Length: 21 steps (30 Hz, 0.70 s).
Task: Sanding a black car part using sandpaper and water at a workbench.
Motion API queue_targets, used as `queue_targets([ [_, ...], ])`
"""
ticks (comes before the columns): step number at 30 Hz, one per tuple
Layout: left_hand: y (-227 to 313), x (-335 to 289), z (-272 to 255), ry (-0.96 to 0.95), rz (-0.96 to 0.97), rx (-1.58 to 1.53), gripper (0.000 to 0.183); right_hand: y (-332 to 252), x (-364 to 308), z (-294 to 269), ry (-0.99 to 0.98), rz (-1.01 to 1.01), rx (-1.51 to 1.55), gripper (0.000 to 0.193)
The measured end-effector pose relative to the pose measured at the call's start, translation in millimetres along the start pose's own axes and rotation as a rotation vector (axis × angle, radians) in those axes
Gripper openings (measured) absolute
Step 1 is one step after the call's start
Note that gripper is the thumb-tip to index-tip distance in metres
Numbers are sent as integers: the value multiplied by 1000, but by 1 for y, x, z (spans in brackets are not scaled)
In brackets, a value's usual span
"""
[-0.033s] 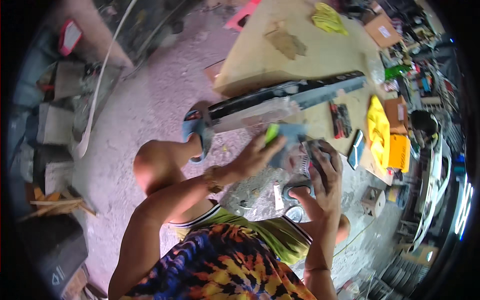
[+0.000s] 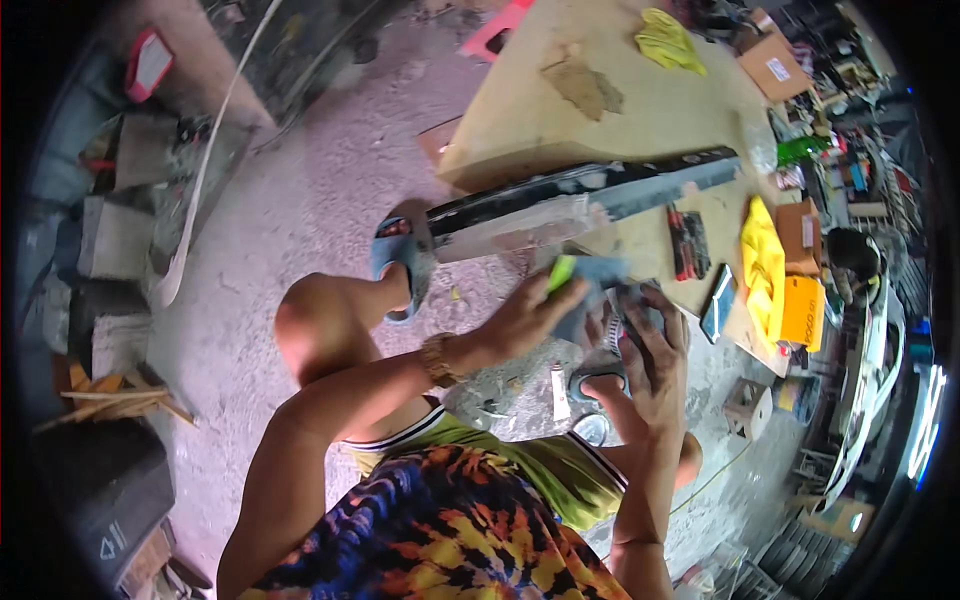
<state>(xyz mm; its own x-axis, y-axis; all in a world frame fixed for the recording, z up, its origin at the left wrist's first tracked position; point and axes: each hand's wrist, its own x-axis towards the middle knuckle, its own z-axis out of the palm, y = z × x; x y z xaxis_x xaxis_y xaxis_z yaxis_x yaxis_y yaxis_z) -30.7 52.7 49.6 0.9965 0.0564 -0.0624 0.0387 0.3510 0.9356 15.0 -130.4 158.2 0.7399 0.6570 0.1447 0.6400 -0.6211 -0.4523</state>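
Observation:
My left hand (image 2: 515,322) grips a grey-blue sheet (image 2: 598,272) with a yellow-green piece (image 2: 560,271) at its edge. My right hand (image 2: 652,352) is closed around a dark, round ribbed tool (image 2: 618,322) right beside that sheet; the two hands nearly touch. Just above them a long black panel (image 2: 590,192) with a pale grey patch lies across the near edge of a wooden tabletop (image 2: 560,130). What kind of tool it is stays unclear.
On the tabletop lie yellow cloths (image 2: 668,40) (image 2: 764,262), a cardboard box (image 2: 770,62), an orange box (image 2: 804,310), a dark flat pack (image 2: 688,243) and a flat device (image 2: 718,302). My foot wears a blue sandal (image 2: 402,258) on concrete floor. A white car (image 2: 872,340) stands right.

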Motion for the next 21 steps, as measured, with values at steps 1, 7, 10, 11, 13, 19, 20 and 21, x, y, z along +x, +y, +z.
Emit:
queue_targets([
  [1, 3, 0, 7, 6, 78, 84, 28, -3, -1, 3, -13, -10, 14, 42],
  [7, 1, 3, 12, 169, 223, 85, 25, -8, -23, 20, -109, -141, -161, 41],
  [10, 7, 10, 4, 253, 200, -6, 22, 8, -48, 22, -196, -88, -59, 41],
  [11, 8, 15, 6, 291, 303, -73, 19, 10, -54, 20, -167, -60, 58, 43],
  [13, -7, 14, 3, 231, 181, -119, 19, 5, -58, 14, -38, -67, 113, 43],
  [19, -3, 7, 27, 56, 24, -356, 23, 25, -54, 37, 245, -182, 32, 47],
  [20, -4, 7, 27, 53, 12, -357, 25, 29, -55, 40, 250, -134, 91, 44],
  [21, -8, 7, 19, 82, -61, -236, 29, 33, -56, 43, 221, -88, 136, 42],
])
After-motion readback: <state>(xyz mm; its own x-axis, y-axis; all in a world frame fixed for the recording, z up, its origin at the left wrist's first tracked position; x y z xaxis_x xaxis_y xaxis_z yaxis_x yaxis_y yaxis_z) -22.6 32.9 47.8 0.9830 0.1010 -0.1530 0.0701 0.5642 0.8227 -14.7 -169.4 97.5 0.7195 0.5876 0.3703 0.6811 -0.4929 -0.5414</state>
